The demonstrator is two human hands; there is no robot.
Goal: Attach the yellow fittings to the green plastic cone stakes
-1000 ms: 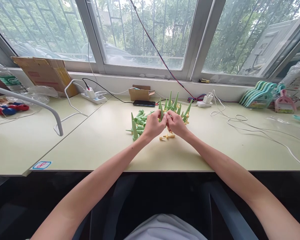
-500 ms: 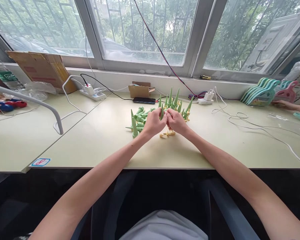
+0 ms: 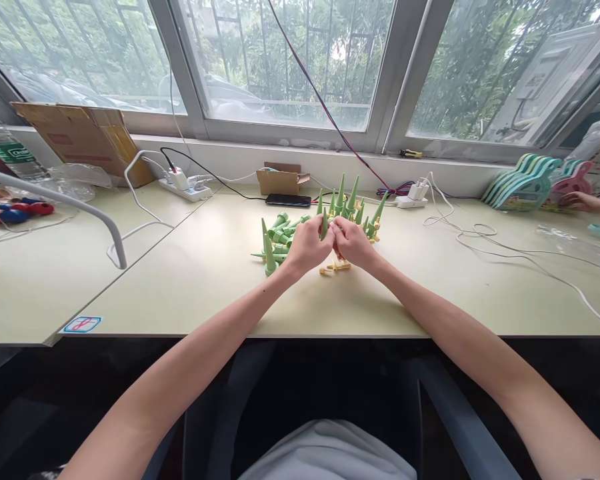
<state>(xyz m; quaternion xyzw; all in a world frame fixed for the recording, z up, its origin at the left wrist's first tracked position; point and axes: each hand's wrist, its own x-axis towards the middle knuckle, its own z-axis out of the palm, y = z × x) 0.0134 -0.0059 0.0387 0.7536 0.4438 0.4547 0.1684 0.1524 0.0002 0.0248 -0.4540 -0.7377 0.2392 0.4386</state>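
My left hand [image 3: 309, 245] is closed around a green plastic watering spike [image 3: 324, 225], whose pointed tip rises above the fingers. Against it, fingertips meeting, my right hand [image 3: 354, 241] is closed too; what its fingers pinch is hidden. Left of my hands lies a pile of green cone-shaped spikes [image 3: 280, 235], one of them standing upright [image 3: 269, 257]. Behind and to the right, several more spikes [image 3: 351, 195] stand point up, with small yellow fittings at their bases. A few loose yellow fittings [image 3: 336, 267] lie on the table just below my hands.
A phone [image 3: 289, 201] lies before a small open cardboard box [image 3: 281, 180]. Power strips [image 3: 186, 189] and white cables [image 3: 485, 233] spread left and right. At far right, another person's hand [image 3: 580, 202] touches pink hangers [image 3: 575, 179] beside teal ones [image 3: 523, 183].
My hands stay in nearly the same place and pose. At far right, the other person's hand has shifted slightly by the pink hangers.
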